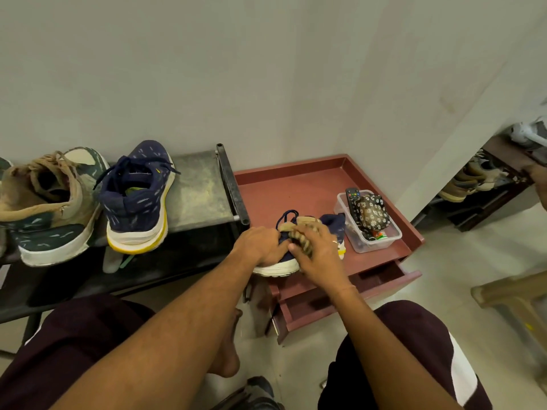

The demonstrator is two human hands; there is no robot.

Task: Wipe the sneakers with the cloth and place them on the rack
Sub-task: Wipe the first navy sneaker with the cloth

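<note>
A navy sneaker [278, 263] with a white sole lies on the maroon side table [299, 187]. My left hand [259, 245] grips its upper near the laces. My right hand [318, 250] holds a tan striped cloth [302, 236] against the top of that shoe. The matching navy sneaker [139, 196], with a yellow-edged sole, stands upright on the dark metal rack [198, 190] to the left. Beside it stands a tan and green boot-like sneaker [50, 205]. Much of the shoe under my hands is hidden.
A clear plastic box [370, 226] with a remote and a flowered pouch sits on the table at right. The table's drawers [381, 279] are pulled partly out. Another shoe rack [479, 184] stands at far right. My knees and a bare foot are below.
</note>
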